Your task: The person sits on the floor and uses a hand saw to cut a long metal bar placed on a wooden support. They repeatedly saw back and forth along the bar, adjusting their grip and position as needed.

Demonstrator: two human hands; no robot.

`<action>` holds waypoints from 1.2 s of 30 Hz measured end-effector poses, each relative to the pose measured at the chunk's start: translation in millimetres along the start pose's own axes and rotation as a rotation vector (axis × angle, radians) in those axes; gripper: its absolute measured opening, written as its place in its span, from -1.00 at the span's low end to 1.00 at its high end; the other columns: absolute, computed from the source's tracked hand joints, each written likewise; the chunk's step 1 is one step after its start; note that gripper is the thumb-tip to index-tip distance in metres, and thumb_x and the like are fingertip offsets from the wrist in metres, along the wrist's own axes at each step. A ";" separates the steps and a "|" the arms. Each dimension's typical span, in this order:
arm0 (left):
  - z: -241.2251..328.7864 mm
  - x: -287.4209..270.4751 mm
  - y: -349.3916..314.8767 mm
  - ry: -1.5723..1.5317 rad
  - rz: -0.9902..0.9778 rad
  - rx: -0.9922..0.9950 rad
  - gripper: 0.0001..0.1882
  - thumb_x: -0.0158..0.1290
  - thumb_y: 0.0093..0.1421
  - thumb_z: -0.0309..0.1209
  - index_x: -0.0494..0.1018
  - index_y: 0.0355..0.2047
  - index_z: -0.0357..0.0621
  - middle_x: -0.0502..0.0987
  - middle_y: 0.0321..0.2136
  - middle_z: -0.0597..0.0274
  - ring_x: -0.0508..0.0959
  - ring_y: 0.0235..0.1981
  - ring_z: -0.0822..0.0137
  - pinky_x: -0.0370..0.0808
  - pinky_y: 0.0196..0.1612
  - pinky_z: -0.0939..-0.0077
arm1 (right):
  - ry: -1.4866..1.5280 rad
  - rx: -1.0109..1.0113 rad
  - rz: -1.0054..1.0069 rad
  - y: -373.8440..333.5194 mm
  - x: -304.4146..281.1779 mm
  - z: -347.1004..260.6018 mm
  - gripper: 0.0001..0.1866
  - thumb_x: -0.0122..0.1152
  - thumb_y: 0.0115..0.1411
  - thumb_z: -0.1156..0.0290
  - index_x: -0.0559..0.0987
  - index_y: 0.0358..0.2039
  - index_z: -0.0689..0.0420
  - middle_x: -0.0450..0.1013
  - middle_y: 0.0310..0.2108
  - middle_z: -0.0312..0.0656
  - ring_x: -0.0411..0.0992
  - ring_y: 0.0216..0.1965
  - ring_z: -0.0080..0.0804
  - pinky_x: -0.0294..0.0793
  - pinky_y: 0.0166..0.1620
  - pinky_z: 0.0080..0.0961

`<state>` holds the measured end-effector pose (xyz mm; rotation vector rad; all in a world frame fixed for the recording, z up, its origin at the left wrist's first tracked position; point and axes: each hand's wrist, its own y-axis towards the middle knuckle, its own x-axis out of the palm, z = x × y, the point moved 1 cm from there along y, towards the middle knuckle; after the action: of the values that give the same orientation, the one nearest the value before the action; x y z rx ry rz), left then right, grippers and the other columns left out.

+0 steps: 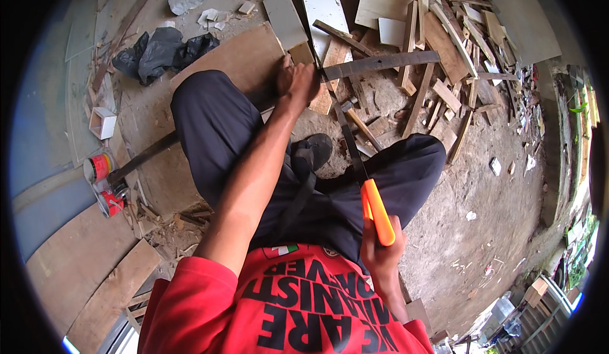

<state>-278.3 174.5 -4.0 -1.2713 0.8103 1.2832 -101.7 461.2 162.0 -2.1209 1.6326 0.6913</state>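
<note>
Right hand (pixel 380 252) is closed in a fist around the orange handle (pixel 378 212) of a hand saw, held close to the body just above the red shirt (pixel 298 303). Saw blade (pixel 342 125) is dark and narrow; its long axis runs from the handle near the right thigh away from the person, up and slightly left in the picture, with the far end pointing toward the board at the left hand. Handle end is nearest the person, blade tip farthest.

Left hand (pixel 295 80) is extended forward with the arm nearly straight, the forearm crossing over the left knee. Its fingers are curled and pressed down on the edge of a brown plywood board (pixel 238 59), just beside the blade's far end. Whether the fingers touch the blade cannot be told.

Person is seated or crouched, knees spread in dark trousers (pixel 222 125), one dark shoe (pixel 312 150) between them. A long dark wooden strip (pixel 380 64) lies crosswise beyond the blade tip. Scrap timber (pixel 450 43) is heaped to the upper right. Two red paint cans (pixel 104 183) stand at the left, a black plastic bag (pixel 162 51) beyond them.
</note>
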 end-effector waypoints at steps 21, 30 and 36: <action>-16.8 33.6 6.2 0.109 0.108 0.041 -0.68 0.08 0.14 -0.01 0.48 -0.45 0.03 0.52 -0.54 0.14 0.62 -0.30 0.26 0.06 0.36 0.10 | -0.014 -0.019 0.014 12.5 21.8 10.8 -0.83 0.34 0.11 0.54 0.47 -0.45 0.19 0.36 -0.70 -0.14 0.44 -0.70 -0.20 0.36 -0.58 -0.48; 5.2 -2.5 2.8 0.123 0.152 0.060 -0.78 0.04 0.11 -0.29 0.61 -0.31 -0.03 0.65 -0.34 0.14 0.63 -0.25 0.17 0.33 0.10 0.03 | 0.101 -0.043 0.080 160.3 112.5 8.9 -0.74 0.27 0.21 0.31 0.46 -0.37 0.25 0.45 -0.57 0.20 0.48 -0.40 0.25 0.44 -0.41 -0.10; 7.2 -11.9 6.4 0.028 0.032 -0.035 -0.76 0.02 0.14 -0.25 0.63 -0.31 -0.01 0.65 -0.31 0.12 0.63 -0.22 0.15 0.36 0.09 0.17 | 0.170 -0.087 0.111 187.7 135.3 6.4 -0.76 0.28 0.20 0.34 0.47 -0.35 0.26 0.46 -0.56 0.18 0.49 -0.43 0.22 0.45 -0.42 -0.18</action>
<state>-288.0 177.7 7.4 -1.3109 0.8345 1.3125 -256.2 310.8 77.8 -2.2176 1.8530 0.6413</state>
